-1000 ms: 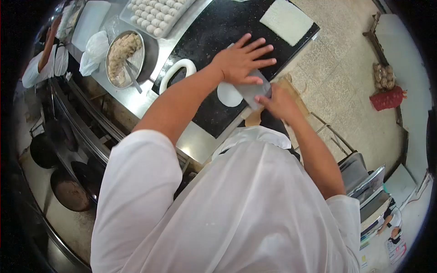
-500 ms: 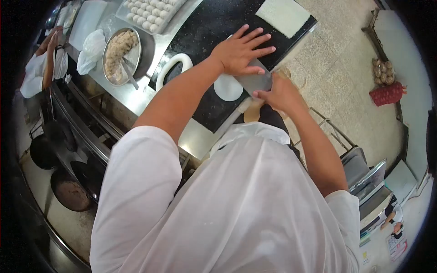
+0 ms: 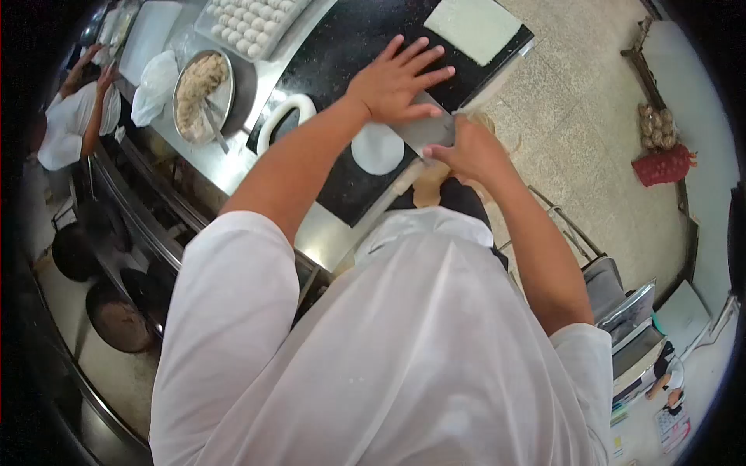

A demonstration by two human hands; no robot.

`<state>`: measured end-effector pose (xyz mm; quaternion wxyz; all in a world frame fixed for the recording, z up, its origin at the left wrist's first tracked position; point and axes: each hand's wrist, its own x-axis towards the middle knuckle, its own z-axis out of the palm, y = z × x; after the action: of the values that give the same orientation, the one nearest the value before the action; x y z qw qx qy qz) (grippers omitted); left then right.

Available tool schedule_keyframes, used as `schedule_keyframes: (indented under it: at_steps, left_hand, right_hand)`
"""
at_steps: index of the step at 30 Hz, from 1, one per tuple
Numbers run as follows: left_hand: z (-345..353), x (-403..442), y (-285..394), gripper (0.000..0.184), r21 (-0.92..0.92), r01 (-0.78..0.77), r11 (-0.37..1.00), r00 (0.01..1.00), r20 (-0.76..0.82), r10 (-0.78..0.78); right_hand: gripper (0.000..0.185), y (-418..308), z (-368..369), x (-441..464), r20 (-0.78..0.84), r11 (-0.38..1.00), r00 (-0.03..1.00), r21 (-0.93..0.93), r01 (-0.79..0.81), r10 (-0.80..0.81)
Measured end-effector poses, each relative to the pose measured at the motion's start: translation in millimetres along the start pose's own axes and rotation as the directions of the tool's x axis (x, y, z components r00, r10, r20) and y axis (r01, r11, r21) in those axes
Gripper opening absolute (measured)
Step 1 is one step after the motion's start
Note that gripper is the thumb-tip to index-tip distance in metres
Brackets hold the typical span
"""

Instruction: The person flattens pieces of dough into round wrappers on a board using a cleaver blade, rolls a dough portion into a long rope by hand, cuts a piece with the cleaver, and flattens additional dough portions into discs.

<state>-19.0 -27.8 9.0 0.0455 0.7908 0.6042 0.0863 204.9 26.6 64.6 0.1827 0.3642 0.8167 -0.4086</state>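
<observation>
My right hand (image 3: pixel 475 147) is closed around the end of a cleaver (image 3: pixel 432 133), whose broad flat metal blade lies over the black work surface (image 3: pixel 330 58) near its front edge. My left hand (image 3: pixel 395 84) is spread wide, with the heel and thumb side on the blade and fingers pointing away. What lies under the blade is hidden. Just left of it, a thin round white dough wrapper (image 3: pixel 378 149) rests flat. A thick curved rope of white dough (image 3: pixel 273 122) is partly covered by my left forearm.
A folded white cloth (image 3: pixel 474 31) lies at the far right corner. Beyond my left arm are a metal bowl of filling (image 3: pixel 203 97) with a utensil, a plastic bag (image 3: pixel 155 85) and a tray of dough balls (image 3: pixel 252 27). A co-worker (image 3: pixel 81 124) stands at far left.
The view has shifted slightly, so the table things appear farther left. My hands keep nearly the same pose on the cleaver. The co-worker's hands have moved apart.
</observation>
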Motion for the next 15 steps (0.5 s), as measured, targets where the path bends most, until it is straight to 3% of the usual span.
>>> schedule_keyframes:
  at_steps: [2,3,5,6,8,9,11,15]
  left_hand:
    - [-1,-14,6,0.078,-0.086,-0.028,0.996,0.999,0.015,0.029]
    - [2,-33,26,0.078,-0.085,-0.003,0.996,1.0,0.021,0.005]
    - [4,-59,64,0.078,-0.158,-0.037,0.987,0.992,0.113,0.056]
    - [4,-51,67,0.078,-0.158,-0.034,0.987,0.992,0.111,0.052]
    - [3,-30,77,0.076,-0.173,-0.097,0.98,0.982,0.145,0.123]
    - [2,-23,76,0.076,-0.203,-0.096,0.974,0.979,0.157,0.13]
    - [0,0,56,0.075,-0.04,-0.023,0.999,0.994,0.103,0.027]
    - [5,18,17,0.076,-0.011,0.014,1.0,0.999,-0.036,-0.014]
  right_hand:
    - [0.065,17,30,-3,-0.001,0.976,0.995,0.195,0.099,-0.101]
    - [0.065,35,56,-16,0.017,0.975,0.993,0.191,0.111,-0.116]
    - [0.065,61,89,-43,-0.182,0.931,0.914,-0.108,0.348,-0.362]
    - [0.065,61,87,-46,-0.18,0.931,0.914,-0.11,0.349,-0.364]
    - [0.066,57,77,-56,-0.172,0.99,0.982,0.106,0.097,-0.078]
    - [0.066,50,61,-55,-0.151,0.991,0.987,0.116,0.071,-0.053]
    - [0.067,38,13,-27,0.088,0.993,0.993,0.087,-0.081,0.073]
    - [0.069,28,-8,-4,0.048,0.997,0.998,0.058,-0.045,0.042]
